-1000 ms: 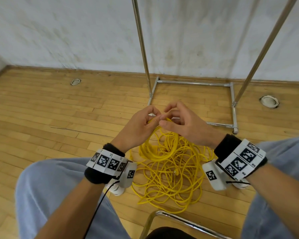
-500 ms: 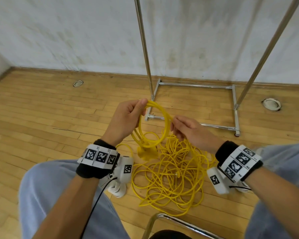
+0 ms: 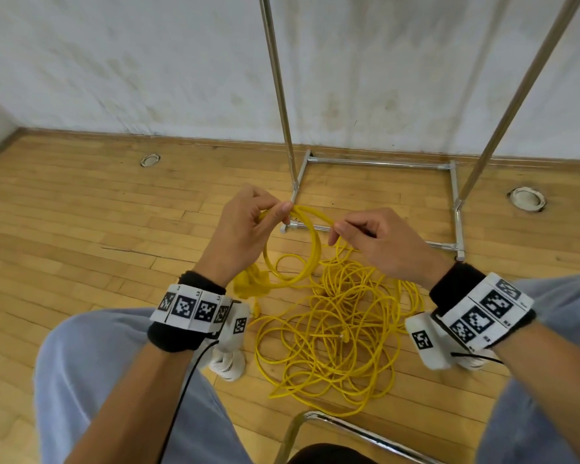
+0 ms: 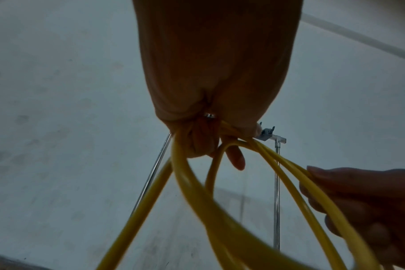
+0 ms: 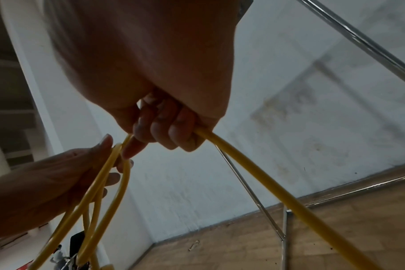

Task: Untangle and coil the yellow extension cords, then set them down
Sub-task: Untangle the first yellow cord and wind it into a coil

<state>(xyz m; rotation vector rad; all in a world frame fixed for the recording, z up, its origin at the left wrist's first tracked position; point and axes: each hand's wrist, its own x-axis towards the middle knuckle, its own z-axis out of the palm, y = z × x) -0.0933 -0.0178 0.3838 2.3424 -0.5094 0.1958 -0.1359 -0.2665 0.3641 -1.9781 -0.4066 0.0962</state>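
A tangled heap of yellow extension cord (image 3: 332, 333) lies on the wooden floor between my knees. My left hand (image 3: 248, 222) holds a small coil of several loops (image 3: 302, 259) at its top, thumb pinching the strands (image 4: 234, 133). A yellow plug (image 3: 252, 284) dangles under the coil. My right hand (image 3: 365, 239) grips a strand (image 5: 243, 155) close beside the left hand, fingers curled round it (image 5: 169, 131). From there the cord runs down to the heap.
A chrome garment rack (image 3: 375, 162) stands on the floor just behind my hands, its poles rising on both sides. A chrome chair frame (image 3: 332, 426) is at the bottom. Round floor fittings (image 3: 526, 199) sit at right and far left (image 3: 150, 159). The white wall is close.
One second ago both hands pinched the cord together. Then the left hand raised a loop, and now the right hand has come up beside it with another strand.
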